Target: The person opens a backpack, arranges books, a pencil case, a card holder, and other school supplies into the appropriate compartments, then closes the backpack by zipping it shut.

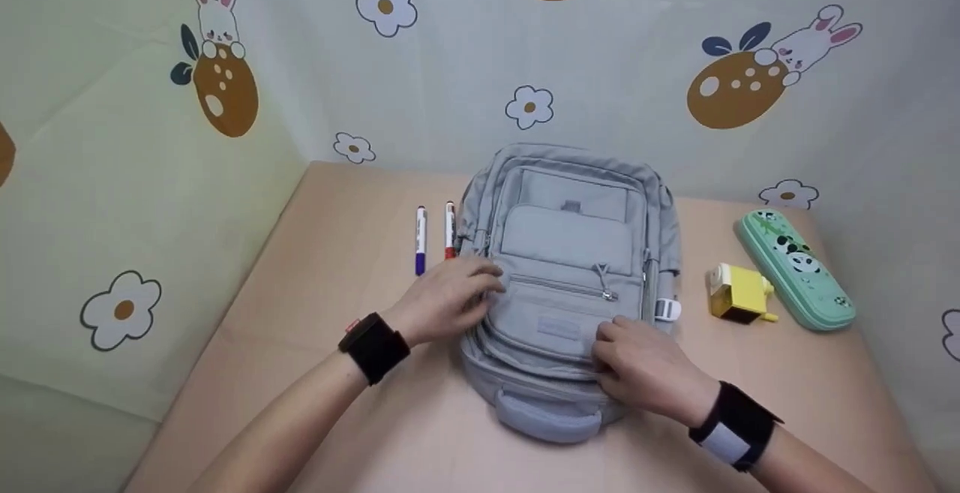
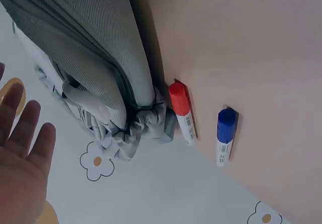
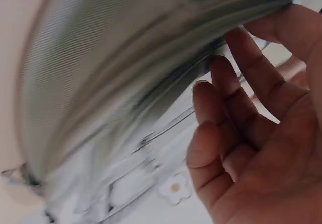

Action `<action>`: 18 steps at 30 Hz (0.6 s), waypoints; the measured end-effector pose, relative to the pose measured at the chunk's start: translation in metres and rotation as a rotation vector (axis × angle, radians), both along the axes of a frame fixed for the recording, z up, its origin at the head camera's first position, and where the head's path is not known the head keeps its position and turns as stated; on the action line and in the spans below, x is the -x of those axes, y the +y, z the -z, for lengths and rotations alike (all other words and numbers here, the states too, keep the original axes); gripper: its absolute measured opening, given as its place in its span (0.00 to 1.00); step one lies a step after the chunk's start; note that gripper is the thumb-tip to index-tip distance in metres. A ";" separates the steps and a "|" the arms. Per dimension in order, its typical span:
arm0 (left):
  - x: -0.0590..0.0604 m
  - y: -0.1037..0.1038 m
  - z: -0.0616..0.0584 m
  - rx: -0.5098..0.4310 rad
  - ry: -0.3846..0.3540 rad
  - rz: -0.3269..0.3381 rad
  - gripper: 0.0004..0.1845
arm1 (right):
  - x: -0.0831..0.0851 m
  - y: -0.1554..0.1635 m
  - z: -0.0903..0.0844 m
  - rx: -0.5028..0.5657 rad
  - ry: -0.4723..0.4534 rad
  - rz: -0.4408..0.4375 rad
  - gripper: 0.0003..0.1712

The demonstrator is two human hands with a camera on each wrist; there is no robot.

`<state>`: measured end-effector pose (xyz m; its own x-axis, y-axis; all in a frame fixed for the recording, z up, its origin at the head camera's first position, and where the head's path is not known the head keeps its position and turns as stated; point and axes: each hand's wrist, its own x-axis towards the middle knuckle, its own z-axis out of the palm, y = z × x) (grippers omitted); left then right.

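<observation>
A grey backpack (image 1: 570, 245) lies flat on the peach table (image 1: 337, 275), front pockets up and its handle toward me. My left hand (image 1: 450, 298) rests on the bag's left front edge; the left wrist view shows its fingers (image 2: 22, 133) straight, beside the backpack's side (image 2: 95, 38). My right hand (image 1: 641, 365) lies on the lower front pocket near the bag's bottom. In the blurred right wrist view its fingers (image 3: 226, 118) are loosely bent against the grey fabric (image 3: 126, 58) and hold nothing. A zipper pull (image 1: 604, 279) sits on the middle pocket between the hands.
A blue marker (image 1: 421, 241) and a red marker (image 1: 450, 229) lie side by side just left of the bag, seen close in the left wrist view as red marker (image 2: 181, 110) and blue marker (image 2: 225, 133). A yellow boxy item (image 1: 739, 294) and a green panda pencil case (image 1: 795, 268) lie to the right. Patterned cloth walls surround the table.
</observation>
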<state>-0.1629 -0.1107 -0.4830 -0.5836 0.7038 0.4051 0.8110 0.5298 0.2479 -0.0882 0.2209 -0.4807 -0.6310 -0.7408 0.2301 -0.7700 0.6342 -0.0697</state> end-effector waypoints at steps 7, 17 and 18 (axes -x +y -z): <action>-0.016 -0.005 0.008 0.094 -0.180 0.083 0.24 | 0.003 0.012 0.011 0.005 0.072 -0.012 0.09; -0.012 0.005 0.002 0.197 -0.208 0.062 0.39 | 0.013 0.025 -0.018 0.257 0.127 0.050 0.14; -0.010 0.007 0.002 0.191 -0.202 0.070 0.37 | 0.014 0.026 -0.022 0.273 0.136 0.057 0.14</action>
<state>-0.1527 -0.1040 -0.4853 -0.5864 0.7974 0.1422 0.7917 0.5271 0.3090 -0.1026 0.2467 -0.4587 -0.6194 -0.6043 0.5011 -0.7478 0.6484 -0.1425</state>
